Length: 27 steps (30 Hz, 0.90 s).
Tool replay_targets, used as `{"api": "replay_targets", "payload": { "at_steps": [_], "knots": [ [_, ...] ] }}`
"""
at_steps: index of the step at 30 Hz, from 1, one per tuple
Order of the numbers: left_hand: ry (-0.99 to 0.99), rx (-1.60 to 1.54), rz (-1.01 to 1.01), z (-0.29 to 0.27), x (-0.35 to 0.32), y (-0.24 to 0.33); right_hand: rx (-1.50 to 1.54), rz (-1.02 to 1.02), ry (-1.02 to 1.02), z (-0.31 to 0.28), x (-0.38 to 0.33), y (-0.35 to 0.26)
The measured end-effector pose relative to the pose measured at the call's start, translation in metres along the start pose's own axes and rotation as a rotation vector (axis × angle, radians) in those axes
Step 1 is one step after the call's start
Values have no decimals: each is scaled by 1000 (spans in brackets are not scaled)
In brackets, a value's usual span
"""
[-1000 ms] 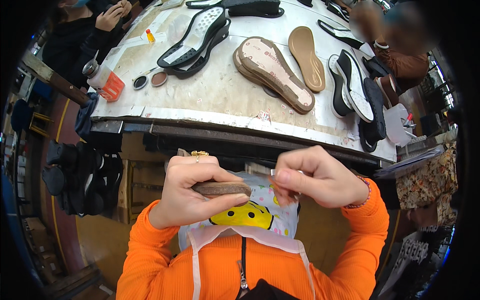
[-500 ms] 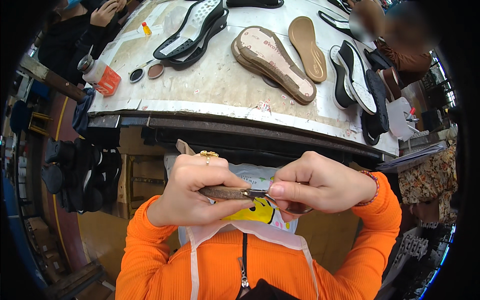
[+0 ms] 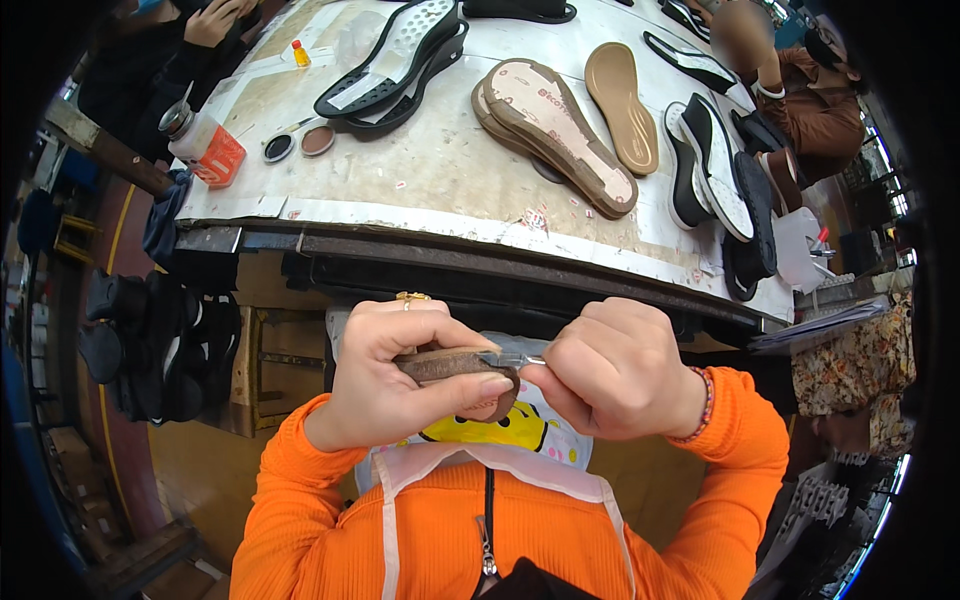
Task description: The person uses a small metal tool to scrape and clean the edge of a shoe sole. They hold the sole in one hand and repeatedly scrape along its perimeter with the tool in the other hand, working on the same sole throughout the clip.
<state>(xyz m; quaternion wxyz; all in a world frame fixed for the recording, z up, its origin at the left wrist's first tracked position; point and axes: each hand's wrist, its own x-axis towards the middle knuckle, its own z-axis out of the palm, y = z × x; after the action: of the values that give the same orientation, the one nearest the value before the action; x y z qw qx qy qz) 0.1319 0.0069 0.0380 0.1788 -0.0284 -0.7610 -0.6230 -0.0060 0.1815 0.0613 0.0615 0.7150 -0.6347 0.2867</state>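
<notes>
My left hand (image 3: 395, 375) is closed around a brown shoe sole (image 3: 445, 367), thumb in front and fingers behind. Much of the sole hides behind that hand; a rounded end with a pale, printed face (image 3: 490, 408) shows below the thumb. From the right, my right hand (image 3: 615, 370) is wrapped around the handles of what look like small metal nippers (image 3: 512, 360). Their grey jaws touch the sole's upper edge beside my left fingertips. The handles are hidden in my fist. Both hands are over my lap, in front of the table edge.
On the table (image 3: 400, 195) lie stacked brown soles (image 3: 555, 130), a tan insole (image 3: 625, 105), black wedge soles (image 3: 395, 65) and black-and-white soles (image 3: 705, 165). An orange-and-white bottle (image 3: 207, 150) stands left, near two small round pots (image 3: 317, 140). Other people sit at the far corners.
The sole has turned, so its pale face now shows below my thumb. My right hand has rolled over, knuckles up, covering the nippers' handles, which showed before.
</notes>
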Motion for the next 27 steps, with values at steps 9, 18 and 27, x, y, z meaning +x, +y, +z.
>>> {"api": "replay_targets", "payload": {
  "at_steps": [9, 18, 27],
  "knots": [
    [-26, 24, 26, 3, -2, 2, 734, 512, 67, -6, 16, 0],
    [-41, 184, 55, 0, -4, 4, 968, 801, -420, -8, 18, 12],
    [-80, 200, 48, -3, -6, 2, 1220, 899, -633, -28, 11, -1]
  ]
}}
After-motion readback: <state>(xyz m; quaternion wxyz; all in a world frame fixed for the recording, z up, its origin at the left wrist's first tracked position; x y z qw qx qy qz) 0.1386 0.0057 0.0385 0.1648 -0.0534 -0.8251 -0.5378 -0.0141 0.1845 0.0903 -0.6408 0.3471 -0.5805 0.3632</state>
